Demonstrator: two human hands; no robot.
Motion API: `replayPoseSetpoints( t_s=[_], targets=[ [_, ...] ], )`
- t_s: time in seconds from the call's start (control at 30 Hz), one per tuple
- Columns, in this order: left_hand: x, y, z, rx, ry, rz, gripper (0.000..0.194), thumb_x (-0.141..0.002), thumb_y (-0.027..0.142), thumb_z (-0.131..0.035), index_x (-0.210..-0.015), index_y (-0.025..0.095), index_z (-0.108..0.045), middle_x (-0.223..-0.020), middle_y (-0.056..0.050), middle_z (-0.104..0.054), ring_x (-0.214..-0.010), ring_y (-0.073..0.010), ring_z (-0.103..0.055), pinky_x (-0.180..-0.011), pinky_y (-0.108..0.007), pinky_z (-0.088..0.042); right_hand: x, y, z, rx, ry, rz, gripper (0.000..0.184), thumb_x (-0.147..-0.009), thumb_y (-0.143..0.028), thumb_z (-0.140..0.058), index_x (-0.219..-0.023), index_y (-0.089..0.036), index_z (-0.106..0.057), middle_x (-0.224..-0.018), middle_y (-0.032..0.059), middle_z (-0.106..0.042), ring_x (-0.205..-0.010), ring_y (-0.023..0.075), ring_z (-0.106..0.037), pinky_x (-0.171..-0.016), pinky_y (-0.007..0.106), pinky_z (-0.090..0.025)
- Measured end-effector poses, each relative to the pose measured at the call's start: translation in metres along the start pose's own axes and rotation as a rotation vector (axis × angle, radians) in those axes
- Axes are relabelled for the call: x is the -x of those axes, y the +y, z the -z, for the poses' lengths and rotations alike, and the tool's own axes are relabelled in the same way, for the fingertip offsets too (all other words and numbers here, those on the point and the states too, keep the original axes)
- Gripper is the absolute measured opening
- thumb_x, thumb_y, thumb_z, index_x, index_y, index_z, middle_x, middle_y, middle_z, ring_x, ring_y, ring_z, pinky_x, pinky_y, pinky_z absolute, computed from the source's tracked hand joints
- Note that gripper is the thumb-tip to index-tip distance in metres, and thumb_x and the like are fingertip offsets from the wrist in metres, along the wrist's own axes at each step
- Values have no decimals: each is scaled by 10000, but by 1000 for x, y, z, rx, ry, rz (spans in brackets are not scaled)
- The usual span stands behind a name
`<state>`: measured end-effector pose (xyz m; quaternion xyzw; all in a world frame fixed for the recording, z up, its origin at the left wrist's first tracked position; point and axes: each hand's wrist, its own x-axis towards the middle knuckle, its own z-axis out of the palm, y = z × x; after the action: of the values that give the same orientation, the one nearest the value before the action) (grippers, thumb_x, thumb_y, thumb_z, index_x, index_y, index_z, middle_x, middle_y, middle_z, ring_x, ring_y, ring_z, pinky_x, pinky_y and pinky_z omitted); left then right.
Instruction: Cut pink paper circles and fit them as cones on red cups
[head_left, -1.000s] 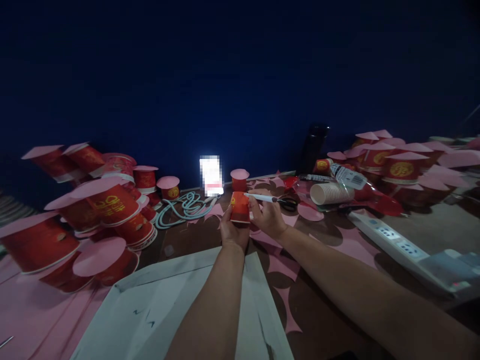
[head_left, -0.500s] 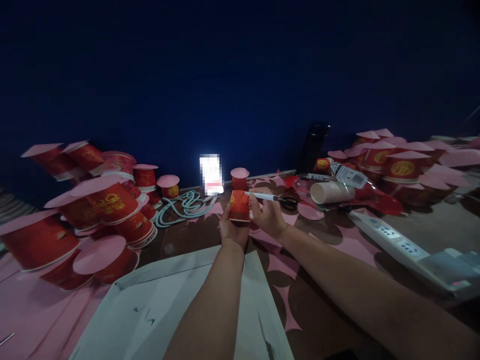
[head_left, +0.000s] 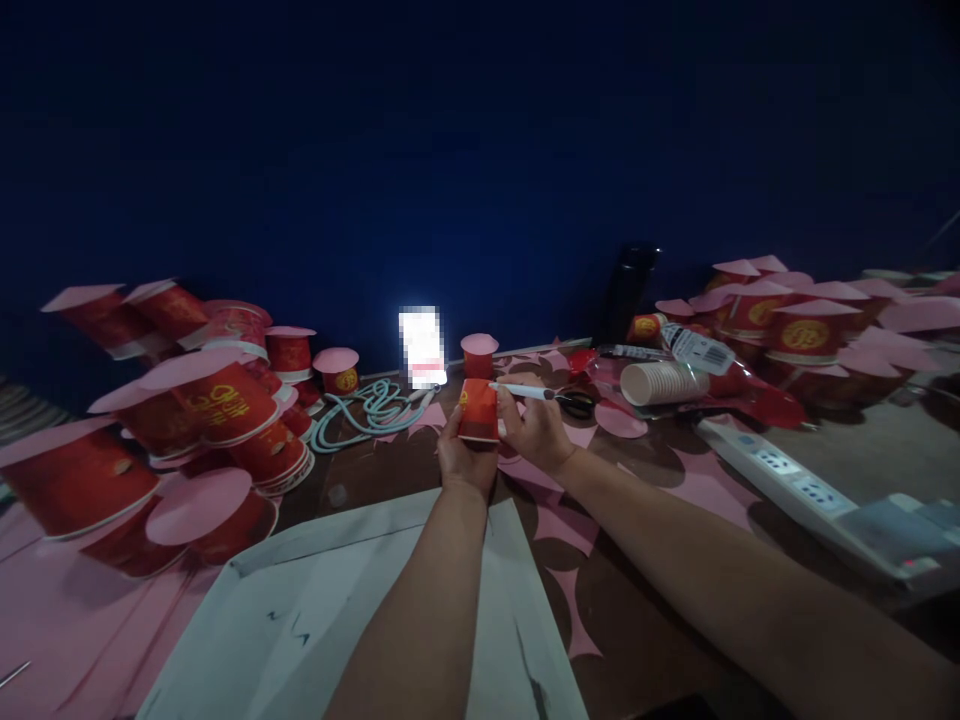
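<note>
A red paper cup [head_left: 478,410] with a yellow print is held upside down in my left hand [head_left: 466,462], whose fingers wrap round it from the left and below. My right hand [head_left: 536,430] grips a white marker pen [head_left: 525,391], its tip at the upper right part of the cup. Just behind the held cup stands another red cup [head_left: 480,363] with a pink paper disc on top. A pair of scissors with dark handles [head_left: 576,402] lies right of my right hand, partly hidden.
Red cups topped with pink discs [head_left: 214,400] crowd the left; more cups [head_left: 806,335] pile up at right. Around are a pale blue cable [head_left: 367,415], a glowing phone [head_left: 422,345], stacked white cups [head_left: 660,384], a power strip [head_left: 787,480], pink paper scraps [head_left: 574,610] and a white board [head_left: 300,590].
Almost nothing differs. Both hands keep the cup and the marker pen in nearly the same place, with only a tiny shift of the view.
</note>
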<state>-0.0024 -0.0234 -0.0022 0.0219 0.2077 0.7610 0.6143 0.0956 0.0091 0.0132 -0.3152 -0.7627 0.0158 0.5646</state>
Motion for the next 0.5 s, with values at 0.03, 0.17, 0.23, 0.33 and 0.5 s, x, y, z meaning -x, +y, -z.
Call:
replayPoseSetpoints(
  t_s=[0.03,0.17,0.23,0.33,0.5],
  targets=[
    [0,0,0,-3,7,5,299,-850,236,-499,-1078,131,-661,-918,-86,-729,-818,-177,-690,-759,-272,-516,0,0,0,2,-4,0,216,-942,-321,-453,-1046,-210,-606,-934,104,-667,-893,237,-640,-802,415,-530],
    [1,0,-1,-1,31,6,313,-845,222,-504,-1104,126,-651,-934,-92,-728,-810,-176,-691,-731,-260,-514,0,-1,1,-2,-14,16,193,-943,-296,-446,-1024,-206,-597,-954,107,-666,-941,236,-629,-812,414,-528],
    [1,0,-1,7,16,0,315,-847,220,-500,-1108,126,-650,-932,-92,-728,-801,-173,-691,-731,-259,-513,0,-2,2,-10,-21,19,185,-942,-285,-444,-1010,-200,-592,-962,111,-665,-953,234,-626,-816,411,-528],
    [1,0,0,20,1,0,313,-846,210,-495,-1107,131,-650,-919,-86,-730,-794,-171,-691,-730,-259,-513,0,-3,2,-20,-24,14,160,-933,-263,-453,-988,-198,-589,-957,113,-664,-939,232,-629,-823,411,-527],
    [2,1,-2,37,4,11,315,-839,195,-497,-1105,126,-650,-887,-79,-732,-767,-168,-690,-729,-260,-511,0,-4,2,-22,-36,22,133,-920,-235,-466,-959,-197,-588,-910,101,-665,-878,224,-636,-802,401,-524]
  ],
)
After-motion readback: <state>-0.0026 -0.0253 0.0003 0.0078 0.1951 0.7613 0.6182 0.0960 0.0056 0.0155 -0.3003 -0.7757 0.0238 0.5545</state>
